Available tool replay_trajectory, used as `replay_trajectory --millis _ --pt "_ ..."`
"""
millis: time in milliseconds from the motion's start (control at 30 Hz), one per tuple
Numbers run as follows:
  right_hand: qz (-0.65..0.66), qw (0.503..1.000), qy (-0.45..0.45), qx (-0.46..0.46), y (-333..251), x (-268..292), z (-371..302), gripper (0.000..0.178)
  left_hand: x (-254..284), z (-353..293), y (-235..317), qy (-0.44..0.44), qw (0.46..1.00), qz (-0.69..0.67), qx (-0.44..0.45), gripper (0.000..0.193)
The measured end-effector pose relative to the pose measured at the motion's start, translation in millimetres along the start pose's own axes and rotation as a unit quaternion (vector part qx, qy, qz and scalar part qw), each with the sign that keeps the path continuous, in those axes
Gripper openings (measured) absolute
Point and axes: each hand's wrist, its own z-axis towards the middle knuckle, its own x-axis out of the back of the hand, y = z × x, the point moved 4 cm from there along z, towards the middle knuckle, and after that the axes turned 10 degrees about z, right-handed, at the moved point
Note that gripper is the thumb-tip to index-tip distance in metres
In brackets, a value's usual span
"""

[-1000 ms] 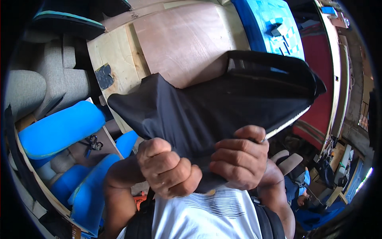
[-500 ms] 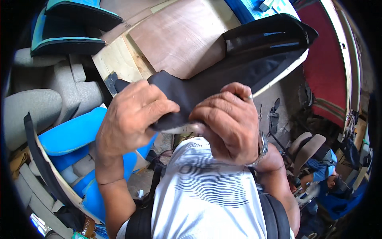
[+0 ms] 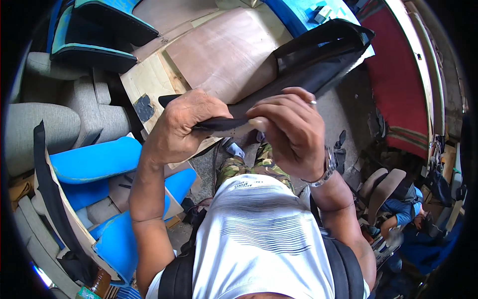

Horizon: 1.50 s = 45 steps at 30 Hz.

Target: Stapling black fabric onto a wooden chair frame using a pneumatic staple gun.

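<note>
The big wooden board (image 3: 219,55) sits at 12 o'clock, flat like a table top. Grey seat cushions (image 3: 55,114) sit at 9 o'clock, and blue foam pads (image 3: 99,159) lie at 8 o'clock.

The black cover (image 3: 318,55) is long and floppy. Its far end hangs out at 1 o'clock over the board's edge. Its near end runs down to the middle, between both hands.

The left hand (image 3: 181,124) is at 10 o'clock from the middle. It is closed tight on the thin black edge (image 3: 219,123), thumb pressed on top. The right hand (image 3: 291,127) is just beside it. Its fingers curl over and pinch the same edge. The two hands almost touch.

What could go wrong? The far end is heavy and hangs free, so I think it could pull the thin edge out of the pinch. If both hands tug apart too hard, the seam might rip. The cover could also catch on the board's corner and twist. The ring (image 3: 312,102) on the right hand could snag on the cloth too.
</note>
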Motion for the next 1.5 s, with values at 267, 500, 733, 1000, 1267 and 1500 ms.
replay_trajectory --millis 267,500,733,1000,1267,1500 --pt "-0.134 0.969 0.200 0.058 -25 -11 -54 0.015 12 -28 40 0.038 0.998 0.043 -0.014 0.028" --pt "-0.150 0.943 0.283 0.094 -31 -10 -42 0.012 -10 -47 58 0.100 0.980 -0.094 0.143 0.013" --pt "-0.043 0.926 0.359 0.109 -10 -9 -47 0.009 -19 -39 77 0.090 0.978 -0.027 0.186 0.013" --pt "-0.088 0.933 0.339 0.083 -10 -9 -47 0.007 -20 -46 85 0.172 0.969 -0.033 0.175 0.013" --pt "-0.072 0.922 0.365 0.104 -5 -21 -46 0.011 -18 -62 86 0.180 0.981 0.023 0.074 0.011" --pt "-0.102 0.920 0.351 0.144 0 -20 -42 0.016 -41 -80 85 0.164 0.942 0.287 -0.066 0.031"
